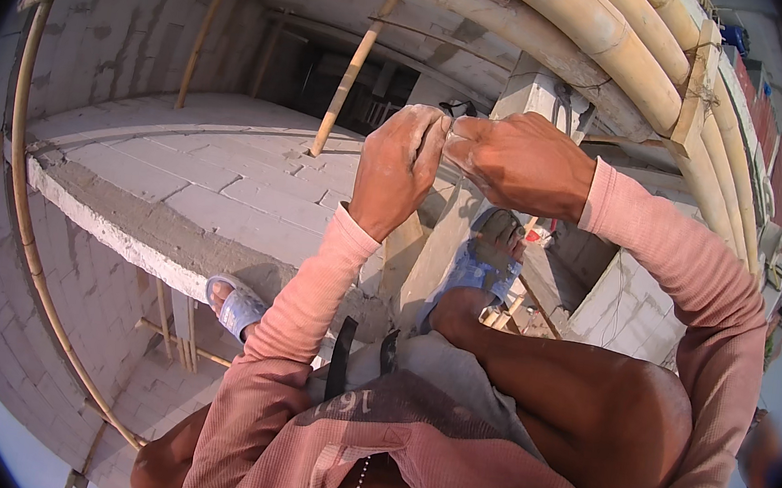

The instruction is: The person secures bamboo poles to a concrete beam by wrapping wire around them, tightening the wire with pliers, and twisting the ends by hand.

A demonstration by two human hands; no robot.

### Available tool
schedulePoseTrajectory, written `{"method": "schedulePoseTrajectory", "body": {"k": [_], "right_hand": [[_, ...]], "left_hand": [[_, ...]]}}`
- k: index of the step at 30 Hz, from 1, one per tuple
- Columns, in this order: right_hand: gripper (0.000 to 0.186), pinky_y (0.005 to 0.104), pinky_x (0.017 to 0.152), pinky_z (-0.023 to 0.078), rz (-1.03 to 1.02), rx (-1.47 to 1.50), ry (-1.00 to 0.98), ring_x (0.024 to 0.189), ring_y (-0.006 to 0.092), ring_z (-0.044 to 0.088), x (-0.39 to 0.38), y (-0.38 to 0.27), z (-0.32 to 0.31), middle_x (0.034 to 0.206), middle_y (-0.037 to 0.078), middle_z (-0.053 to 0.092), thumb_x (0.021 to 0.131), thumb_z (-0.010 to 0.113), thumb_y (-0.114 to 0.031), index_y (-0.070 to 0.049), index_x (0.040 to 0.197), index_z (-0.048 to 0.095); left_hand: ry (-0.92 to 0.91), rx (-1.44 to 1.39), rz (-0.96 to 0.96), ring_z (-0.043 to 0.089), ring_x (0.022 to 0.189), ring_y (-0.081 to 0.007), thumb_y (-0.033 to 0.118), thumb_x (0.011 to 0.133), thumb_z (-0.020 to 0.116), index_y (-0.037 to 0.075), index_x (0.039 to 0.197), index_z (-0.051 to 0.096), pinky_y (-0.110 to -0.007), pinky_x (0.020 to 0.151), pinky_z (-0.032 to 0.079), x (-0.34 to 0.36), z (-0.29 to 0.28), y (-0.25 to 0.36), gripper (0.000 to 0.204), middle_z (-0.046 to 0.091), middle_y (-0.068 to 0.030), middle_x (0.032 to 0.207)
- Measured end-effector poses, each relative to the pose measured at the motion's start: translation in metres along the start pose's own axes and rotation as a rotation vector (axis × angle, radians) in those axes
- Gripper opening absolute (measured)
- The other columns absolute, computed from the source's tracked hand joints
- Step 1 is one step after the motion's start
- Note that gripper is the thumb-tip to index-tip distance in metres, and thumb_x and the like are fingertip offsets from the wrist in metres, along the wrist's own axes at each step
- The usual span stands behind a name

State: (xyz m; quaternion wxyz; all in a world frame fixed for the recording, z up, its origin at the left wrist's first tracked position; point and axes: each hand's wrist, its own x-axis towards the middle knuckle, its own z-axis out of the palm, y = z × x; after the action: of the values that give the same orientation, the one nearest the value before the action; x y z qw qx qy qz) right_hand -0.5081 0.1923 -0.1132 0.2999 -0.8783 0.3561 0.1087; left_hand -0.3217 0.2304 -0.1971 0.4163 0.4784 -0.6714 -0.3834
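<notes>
My left hand [389, 170] and my right hand [525, 166] meet knuckle to knuckle in front of me. Both are closed, with the fingers curled away from view. What they pinch, if anything, is hidden behind them. Just beyond the fingertips shows a small dark loop, perhaps wire or cord [458, 108]; I cannot tell whether the fingers touch it. A grey concrete post [527, 92] with dark strands at its side rises behind my right hand. Pale dust covers parts of the fingers.
Thick bamboo poles [613, 39] cross overhead and to the right. A thin bamboo upright [356, 74] stands on the block floor [161, 167]. The concrete slab edge [116, 234] drops away at left. My sandalled feet rest on the slab [239, 309] and a ledge [484, 268].
</notes>
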Motion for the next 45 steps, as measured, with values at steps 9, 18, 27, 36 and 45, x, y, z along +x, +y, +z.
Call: {"method": "schedulePoseTrajectory", "body": {"k": [9, 18, 27, 36, 45], "right_hand": [[0.038, 0.0449, 0.080, 0.051, 0.267, 0.609, 0.105, 0.089, 0.0387, 0.066, -0.007, 0.025, 0.014, 0.097, 0.019, 0.069, 0.107, 0.049, -0.034, -0.002, 0.113, 0.068], [0.034, 0.0437, 0.073, 0.048, -0.031, 0.483, 0.077, 0.078, 0.0373, 0.061, -0.003, 0.027, -0.009, 0.087, 0.019, 0.065, 0.105, 0.054, -0.033, -0.002, 0.112, 0.066], [0.040, 0.0378, 0.066, 0.045, 0.107, 0.712, -0.215, 0.067, 0.0205, 0.053, -0.016, 0.005, 0.032, 0.073, 0.014, 0.057, 0.105, 0.057, -0.042, -0.003, 0.109, 0.066], [0.045, 0.0245, 0.048, 0.034, 0.432, 1.062, -0.093, 0.053, 0.0048, 0.043, -0.012, 0.033, 0.006, 0.064, -0.005, 0.050, 0.105, 0.056, -0.046, -0.003, 0.105, 0.071], [0.042, 0.0256, 0.042, 0.032, 0.403, 1.249, -0.262, 0.043, 0.0078, 0.041, -0.009, 0.011, -0.004, 0.053, -0.002, 0.046, 0.103, 0.060, -0.042, -0.003, 0.093, 0.069]], "left_hand": [[-0.087, -0.014, 0.137, 0.062, 0.077, -0.0326, 0.002, 0.094, 0.066, 0.000, 0.115, 0.067, -0.040, 0.069, 0.050, -0.009, -0.014, 0.010, 0.021, 0.067, -0.0152, 0.095], [-0.172, 0.135, 0.110, 0.062, 0.075, -0.0342, 0.003, 0.092, 0.068, 0.001, 0.116, 0.067, -0.040, 0.068, 0.051, -0.028, -0.011, -0.001, 0.024, 0.065, -0.0143, 0.091], [0.020, 0.089, 0.055, 0.065, 0.076, -0.0315, 0.000, 0.093, 0.068, 0.001, 0.112, 0.069, -0.039, 0.067, 0.051, -0.033, 0.002, 0.000, 0.019, 0.068, -0.0143, 0.093], [-0.119, -0.060, -0.001, 0.068, 0.080, -0.0332, 0.001, 0.092, 0.069, 0.000, 0.115, 0.069, -0.039, 0.070, 0.054, -0.030, -0.008, 0.016, 0.023, 0.070, -0.0151, 0.096], [-0.187, 0.065, 0.020, 0.070, 0.084, -0.0362, 0.001, 0.088, 0.072, 0.003, 0.115, 0.068, -0.041, 0.072, 0.056, -0.063, 0.006, 0.001, 0.028, 0.071, -0.0163, 0.098]]}}
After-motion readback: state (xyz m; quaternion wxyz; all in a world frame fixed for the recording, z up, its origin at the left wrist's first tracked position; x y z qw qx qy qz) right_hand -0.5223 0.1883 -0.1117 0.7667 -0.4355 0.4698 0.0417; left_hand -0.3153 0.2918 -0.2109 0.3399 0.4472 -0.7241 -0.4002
